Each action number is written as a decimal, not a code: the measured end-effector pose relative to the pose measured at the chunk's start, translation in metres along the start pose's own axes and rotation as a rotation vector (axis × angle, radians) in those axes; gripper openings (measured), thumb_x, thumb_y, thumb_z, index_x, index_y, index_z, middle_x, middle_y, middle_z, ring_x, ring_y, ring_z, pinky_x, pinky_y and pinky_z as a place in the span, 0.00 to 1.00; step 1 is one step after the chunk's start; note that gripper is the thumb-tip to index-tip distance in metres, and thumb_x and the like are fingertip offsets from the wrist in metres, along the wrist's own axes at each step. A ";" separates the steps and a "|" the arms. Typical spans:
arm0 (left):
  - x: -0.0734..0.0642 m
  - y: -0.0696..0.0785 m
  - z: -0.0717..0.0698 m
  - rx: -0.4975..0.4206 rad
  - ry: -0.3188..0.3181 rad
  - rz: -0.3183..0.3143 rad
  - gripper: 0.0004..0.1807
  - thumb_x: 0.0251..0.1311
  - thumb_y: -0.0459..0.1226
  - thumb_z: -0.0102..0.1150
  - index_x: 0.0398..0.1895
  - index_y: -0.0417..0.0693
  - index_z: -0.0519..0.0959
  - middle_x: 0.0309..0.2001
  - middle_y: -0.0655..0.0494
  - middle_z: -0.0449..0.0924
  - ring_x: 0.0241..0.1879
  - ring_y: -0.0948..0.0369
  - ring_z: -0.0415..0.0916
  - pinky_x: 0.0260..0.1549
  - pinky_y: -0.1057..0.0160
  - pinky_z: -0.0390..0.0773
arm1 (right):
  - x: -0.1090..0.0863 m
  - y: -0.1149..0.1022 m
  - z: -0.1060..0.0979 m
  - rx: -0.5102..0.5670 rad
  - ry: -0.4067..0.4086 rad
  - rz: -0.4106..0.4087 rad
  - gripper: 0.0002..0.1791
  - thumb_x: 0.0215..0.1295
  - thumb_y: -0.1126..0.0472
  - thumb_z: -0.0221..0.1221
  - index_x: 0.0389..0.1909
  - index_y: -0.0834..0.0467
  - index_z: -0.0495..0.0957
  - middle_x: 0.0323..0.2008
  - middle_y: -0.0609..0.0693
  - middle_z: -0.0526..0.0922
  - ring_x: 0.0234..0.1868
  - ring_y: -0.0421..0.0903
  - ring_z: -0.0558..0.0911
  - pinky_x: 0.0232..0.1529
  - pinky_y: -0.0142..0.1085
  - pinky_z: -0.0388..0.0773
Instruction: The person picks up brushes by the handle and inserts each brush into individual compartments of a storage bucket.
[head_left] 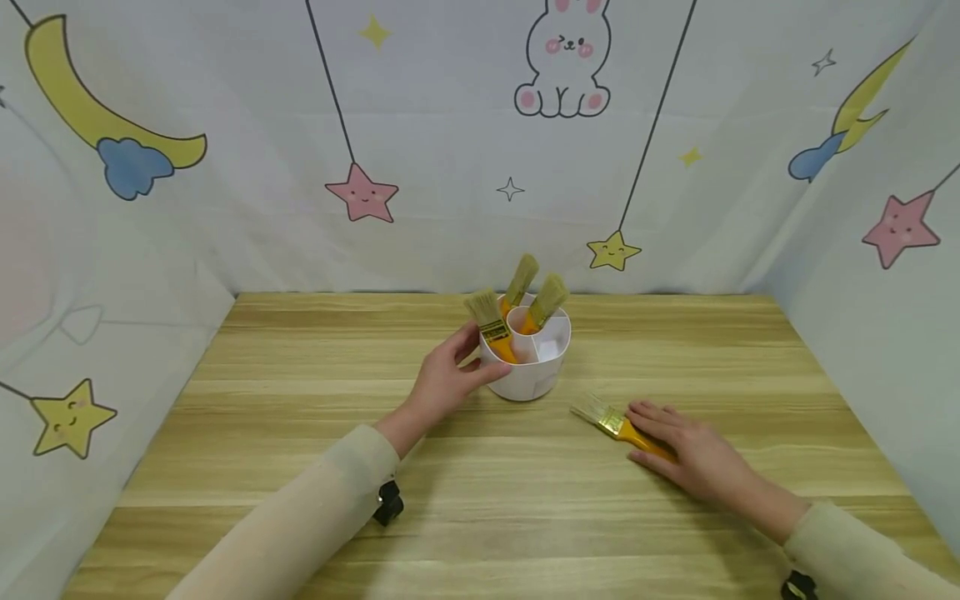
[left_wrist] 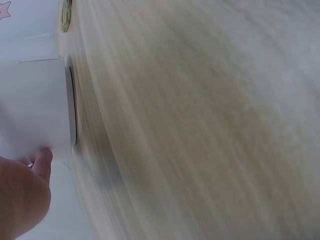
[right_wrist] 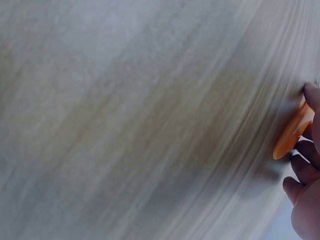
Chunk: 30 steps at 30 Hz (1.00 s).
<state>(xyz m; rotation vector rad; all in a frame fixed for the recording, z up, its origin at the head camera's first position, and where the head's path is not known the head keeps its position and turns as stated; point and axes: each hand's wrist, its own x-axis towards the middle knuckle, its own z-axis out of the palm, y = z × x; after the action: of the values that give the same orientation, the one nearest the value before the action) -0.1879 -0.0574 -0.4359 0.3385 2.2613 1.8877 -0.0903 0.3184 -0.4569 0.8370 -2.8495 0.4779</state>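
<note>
My left hand [head_left: 446, 375] grips the near left side of a white round divided holder [head_left: 525, 385], thumb on its front wall. In the left wrist view, the thumb presses the holder's smooth side [left_wrist: 35, 110]. Three paintbrushes with orange handles stand in it bristles up: one front left [head_left: 491, 321], one at the back [head_left: 519, 282] and one in the central tube [head_left: 547, 302]. To the right, my right hand [head_left: 697, 457] holds the handle of another paintbrush [head_left: 611, 422] low at the table, bristles toward the holder. Its orange handle end [right_wrist: 290, 137] shows between thumb and fingers in the right wrist view.
The wood-grain table [head_left: 495, 517] runs back to a white curtain [head_left: 450, 108] printed with stars, moons and a rabbit. More curtain closes in the left and right sides. The holder stands near the table's back edge.
</note>
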 end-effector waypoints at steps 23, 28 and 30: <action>-0.001 0.001 -0.001 0.007 0.007 -0.021 0.49 0.65 0.40 0.77 0.85 0.47 0.60 0.82 0.51 0.62 0.80 0.52 0.63 0.70 0.52 0.75 | 0.008 0.000 0.003 0.008 0.088 -0.091 0.25 0.61 0.67 0.75 0.61 0.60 0.87 0.57 0.55 0.89 0.56 0.55 0.89 0.52 0.54 0.88; 0.001 0.001 -0.002 0.011 -0.006 -0.010 0.49 0.65 0.40 0.76 0.85 0.48 0.60 0.82 0.51 0.63 0.80 0.52 0.63 0.70 0.52 0.75 | 0.011 0.002 0.004 -0.037 0.115 -0.114 0.23 0.60 0.68 0.75 0.58 0.60 0.89 0.54 0.54 0.90 0.53 0.53 0.91 0.48 0.51 0.90; 0.001 0.000 -0.003 0.012 -0.020 -0.005 0.49 0.66 0.40 0.76 0.85 0.47 0.60 0.82 0.50 0.62 0.80 0.52 0.62 0.71 0.52 0.74 | 0.012 0.003 0.004 -0.073 0.126 -0.145 0.23 0.58 0.68 0.76 0.56 0.59 0.90 0.52 0.55 0.91 0.51 0.52 0.91 0.45 0.50 0.90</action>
<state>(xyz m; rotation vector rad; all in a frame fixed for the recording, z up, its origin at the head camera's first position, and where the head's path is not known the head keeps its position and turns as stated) -0.1901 -0.0600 -0.4350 0.3519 2.2593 1.8613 -0.1018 0.3135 -0.4584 0.9553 -2.6521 0.3907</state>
